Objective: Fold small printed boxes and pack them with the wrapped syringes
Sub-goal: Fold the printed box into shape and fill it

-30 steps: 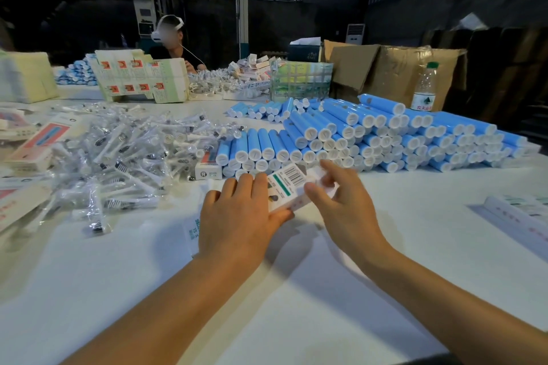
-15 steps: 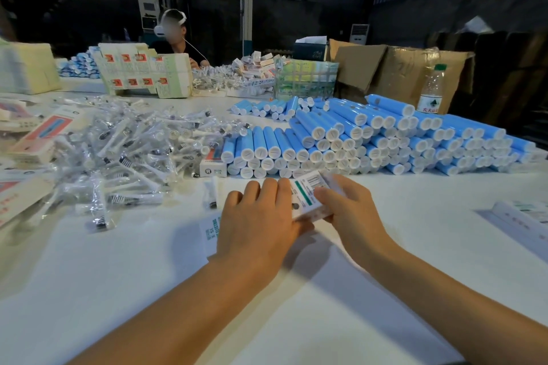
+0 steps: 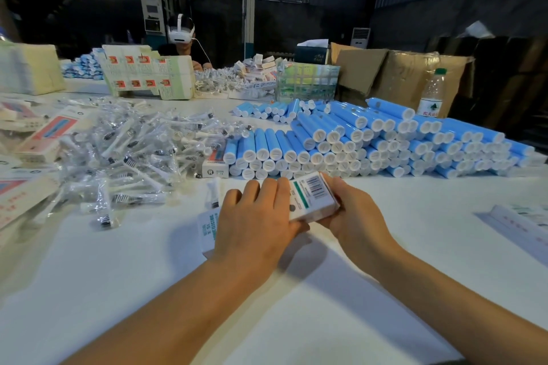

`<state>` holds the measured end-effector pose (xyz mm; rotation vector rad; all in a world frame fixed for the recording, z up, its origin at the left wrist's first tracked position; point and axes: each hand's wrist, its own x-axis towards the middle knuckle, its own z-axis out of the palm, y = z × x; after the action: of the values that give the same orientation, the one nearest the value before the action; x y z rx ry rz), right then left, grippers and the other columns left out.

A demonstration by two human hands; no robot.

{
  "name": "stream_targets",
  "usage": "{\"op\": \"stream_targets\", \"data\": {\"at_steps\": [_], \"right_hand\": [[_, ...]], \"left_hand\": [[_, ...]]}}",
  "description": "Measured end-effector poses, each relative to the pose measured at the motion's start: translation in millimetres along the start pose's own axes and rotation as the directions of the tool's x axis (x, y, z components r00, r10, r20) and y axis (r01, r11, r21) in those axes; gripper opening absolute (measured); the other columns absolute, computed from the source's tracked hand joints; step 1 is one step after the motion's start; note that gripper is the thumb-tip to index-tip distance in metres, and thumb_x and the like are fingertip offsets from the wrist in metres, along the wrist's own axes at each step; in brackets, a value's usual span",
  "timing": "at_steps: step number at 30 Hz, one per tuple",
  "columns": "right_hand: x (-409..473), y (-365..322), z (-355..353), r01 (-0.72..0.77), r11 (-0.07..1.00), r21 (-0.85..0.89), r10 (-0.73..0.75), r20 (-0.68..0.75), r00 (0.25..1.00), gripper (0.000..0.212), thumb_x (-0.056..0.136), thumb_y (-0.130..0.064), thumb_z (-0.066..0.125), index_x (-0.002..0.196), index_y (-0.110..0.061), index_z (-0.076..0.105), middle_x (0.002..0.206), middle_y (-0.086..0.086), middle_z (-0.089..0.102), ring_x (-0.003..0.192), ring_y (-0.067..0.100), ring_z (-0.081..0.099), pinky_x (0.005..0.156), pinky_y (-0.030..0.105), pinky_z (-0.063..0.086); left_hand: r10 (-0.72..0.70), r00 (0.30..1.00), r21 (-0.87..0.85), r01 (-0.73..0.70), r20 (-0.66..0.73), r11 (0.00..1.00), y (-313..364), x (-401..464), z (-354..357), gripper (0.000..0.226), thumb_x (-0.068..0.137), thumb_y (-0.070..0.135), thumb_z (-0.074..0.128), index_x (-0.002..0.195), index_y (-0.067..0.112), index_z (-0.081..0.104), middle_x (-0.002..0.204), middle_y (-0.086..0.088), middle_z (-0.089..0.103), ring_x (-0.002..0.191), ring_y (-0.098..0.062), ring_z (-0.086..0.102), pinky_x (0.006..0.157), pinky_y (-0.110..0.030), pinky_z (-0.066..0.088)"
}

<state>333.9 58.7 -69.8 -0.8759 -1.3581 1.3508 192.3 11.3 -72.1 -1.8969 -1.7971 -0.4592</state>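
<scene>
Box (image 3: 314, 197), small, white, printed with a barcode and green stripe: head view, I hold it just above the table (image 3: 296, 320) between both hands, near the blue tube stack (image 3: 370, 139). Left hand (image 3: 256, 224): fingers curled over its left end. Right hand (image 3: 353, 216): fingers wrapped under its right side. Wrapped syringes (image 3: 127, 154): heaped to the left, one packet (image 3: 213, 192) lying apart. Progress, by my judgement: this box looks formed; whether it is filled I cannot tell; many remain. Since half a second ago, the grip is unchanged and the box sits slightly further right.
</scene>
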Motion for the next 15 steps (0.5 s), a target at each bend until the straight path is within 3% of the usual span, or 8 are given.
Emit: {"op": "stream_targets", "data": {"at_steps": [3, 7, 11, 15], "right_hand": [[-0.1, -4.0, -1.7, 0.001, 0.997, 0.082, 0.002, -0.037, 0.999, 0.035, 0.099, -0.009, 0.036, 0.09, -0.01, 0.069, 0.087, 0.012, 0.074, 0.082, 0.021, 0.071, 0.067, 0.03, 0.059], [-0.5, -2.4, -3.5, 0.002, 0.995, 0.1, 0.006, -0.074, 0.997, 0.034, 0.099, -0.008, 0.036, 0.089, -0.013, 0.068, 0.087, 0.01, 0.074, 0.082, 0.021, 0.071, 0.064, 0.028, 0.057], [-0.1, 0.4, -4.6, 0.007, 0.998, 0.061, -0.003, -0.063, 0.998, 0.03, 0.099, -0.007, 0.037, 0.1, -0.013, 0.066, 0.091, 0.009, 0.074, 0.087, 0.023, 0.071, 0.068, 0.028, 0.057], [-1.8, 1.0, -4.4, 0.015, 0.999, 0.047, -0.011, -0.064, 0.998, 0.042, 0.097, -0.003, 0.035, 0.081, -0.018, 0.072, 0.086, 0.006, 0.074, 0.083, 0.021, 0.071, 0.066, 0.028, 0.057]], "left_hand": [[0.01, 1.0, -0.033, -0.011, -0.016, 0.999, 0.3, -0.3, -3.4, 0.073, 0.081, 0.063, 0.034, 0.128, 0.01, 0.052, 0.11, -0.004, 0.061, 0.096, -0.023, 0.057, 0.074, -0.035, 0.043], [0.03, 0.999, -0.011, -0.03, 0.033, 1.0, -1.5, 0.3, -3.7, 0.084, 0.077, 0.066, 0.008, 0.144, 0.018, 0.025, 0.132, 0.002, 0.044, 0.116, -0.019, 0.042, 0.089, -0.031, 0.032], [0.032, 0.999, 0.003, -0.032, 0.037, 0.999, -1.3, -0.1, -7.4, 0.08, 0.081, 0.064, 0.022, 0.138, 0.012, 0.042, 0.121, -0.004, 0.056, 0.105, -0.024, 0.053, 0.082, -0.035, 0.04], [0.06, 0.998, 0.003, -0.06, 0.026, 0.998, -1.8, 0.8, -6.7, 0.079, 0.082, 0.064, 0.018, 0.142, 0.014, 0.033, 0.128, -0.001, 0.049, 0.111, -0.022, 0.047, 0.086, -0.034, 0.037]]}}
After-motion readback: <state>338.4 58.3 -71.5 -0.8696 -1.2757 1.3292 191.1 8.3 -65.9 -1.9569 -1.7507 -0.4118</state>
